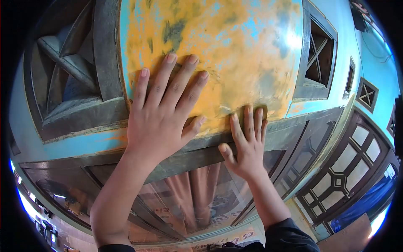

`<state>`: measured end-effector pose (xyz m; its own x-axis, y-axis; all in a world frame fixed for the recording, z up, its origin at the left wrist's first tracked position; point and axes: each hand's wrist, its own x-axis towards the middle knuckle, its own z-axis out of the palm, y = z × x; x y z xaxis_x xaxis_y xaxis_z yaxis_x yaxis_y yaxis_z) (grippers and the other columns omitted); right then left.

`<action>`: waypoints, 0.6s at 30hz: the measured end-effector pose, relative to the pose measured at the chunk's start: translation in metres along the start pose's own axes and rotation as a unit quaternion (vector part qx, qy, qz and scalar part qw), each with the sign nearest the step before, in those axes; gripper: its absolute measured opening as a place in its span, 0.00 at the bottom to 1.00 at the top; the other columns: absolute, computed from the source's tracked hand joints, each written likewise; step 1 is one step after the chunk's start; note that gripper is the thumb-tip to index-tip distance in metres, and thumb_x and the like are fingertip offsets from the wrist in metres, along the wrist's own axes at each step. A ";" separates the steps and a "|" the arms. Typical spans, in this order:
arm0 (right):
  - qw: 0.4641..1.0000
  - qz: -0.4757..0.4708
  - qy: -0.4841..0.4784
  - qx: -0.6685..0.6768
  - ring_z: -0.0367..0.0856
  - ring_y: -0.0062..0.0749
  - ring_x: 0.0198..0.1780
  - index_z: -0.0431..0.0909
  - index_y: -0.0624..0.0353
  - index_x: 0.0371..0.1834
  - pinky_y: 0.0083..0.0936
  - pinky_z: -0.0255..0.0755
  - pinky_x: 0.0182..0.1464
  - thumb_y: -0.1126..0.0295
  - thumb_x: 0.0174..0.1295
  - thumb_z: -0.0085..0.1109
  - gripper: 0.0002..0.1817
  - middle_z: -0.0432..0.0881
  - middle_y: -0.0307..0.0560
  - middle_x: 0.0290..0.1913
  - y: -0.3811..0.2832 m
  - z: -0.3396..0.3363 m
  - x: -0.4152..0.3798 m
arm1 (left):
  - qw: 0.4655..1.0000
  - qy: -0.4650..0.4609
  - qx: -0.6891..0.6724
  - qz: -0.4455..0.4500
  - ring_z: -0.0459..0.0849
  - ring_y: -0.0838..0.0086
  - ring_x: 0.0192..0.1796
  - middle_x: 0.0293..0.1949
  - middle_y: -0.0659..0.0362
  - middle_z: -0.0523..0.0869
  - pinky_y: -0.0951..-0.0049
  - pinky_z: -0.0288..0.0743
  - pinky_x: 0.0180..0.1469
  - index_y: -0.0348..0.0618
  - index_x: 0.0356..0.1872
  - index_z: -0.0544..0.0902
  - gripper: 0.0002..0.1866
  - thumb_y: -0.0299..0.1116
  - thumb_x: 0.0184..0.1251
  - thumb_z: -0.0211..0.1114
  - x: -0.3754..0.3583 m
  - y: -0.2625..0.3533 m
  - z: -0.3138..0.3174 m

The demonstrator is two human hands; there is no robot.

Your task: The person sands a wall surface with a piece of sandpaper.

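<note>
My left hand [156, 119] lies with its fingers spread on a wall panel [235, 63] of patchy orange, blue and dark smudges. Its fingertips point up the panel, and nothing is in it. Lower and to the right, my right hand [250, 147] is also open, fingers stretched upward and resting against the panel's lower edge. Its thumb stands apart, over the dark wooden beam [201, 145] below the panel. Both palms are turned away from me, so the contact under them is hidden.
Dark wooden vent frames with crossed slats flank the panel, one on the left [107, 54] and one on the right [331, 42]. Below is glass with a brown curtain [195, 193] behind it. A panelled door [346, 168] and a blue sheet [365, 206] are at the right.
</note>
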<state>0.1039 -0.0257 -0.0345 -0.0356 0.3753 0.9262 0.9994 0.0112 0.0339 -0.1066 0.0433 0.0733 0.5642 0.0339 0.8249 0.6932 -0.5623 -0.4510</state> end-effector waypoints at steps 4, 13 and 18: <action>1.000 -0.012 -0.006 0.005 0.45 0.63 0.81 0.68 0.43 0.75 0.64 0.37 0.76 0.41 0.65 0.55 0.36 0.54 0.56 0.81 -0.006 -0.014 0.034 | 1.000 -0.001 0.006 -0.008 0.50 0.56 0.81 0.80 0.59 0.58 0.44 0.35 0.79 0.55 0.76 0.64 0.38 0.53 0.65 0.59 0.001 0.002 0.000; 0.997 -0.069 -0.011 -0.016 0.49 0.60 0.80 0.69 0.36 0.74 0.62 0.41 0.76 0.37 0.63 0.55 0.36 0.57 0.52 0.79 0.000 -0.023 0.044 | 1.000 0.004 0.013 -0.008 0.51 0.56 0.81 0.79 0.59 0.59 0.44 0.38 0.79 0.55 0.75 0.66 0.37 0.53 0.65 0.59 0.001 0.002 0.001; 0.990 -0.125 -0.043 -0.046 0.52 0.55 0.80 0.68 0.31 0.74 0.59 0.45 0.76 0.35 0.62 0.55 0.36 0.59 0.46 0.79 0.027 -0.028 0.028 | 1.000 0.006 0.019 -0.002 0.52 0.56 0.81 0.78 0.58 0.60 0.44 0.38 0.79 0.54 0.75 0.66 0.37 0.52 0.65 0.59 0.000 0.001 0.000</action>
<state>0.1301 -0.0403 0.0031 -0.2778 0.4493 0.8491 0.9546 0.0304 0.2962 -0.1056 0.0426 0.0732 0.5567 0.0262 0.8303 0.7115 -0.5311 -0.4602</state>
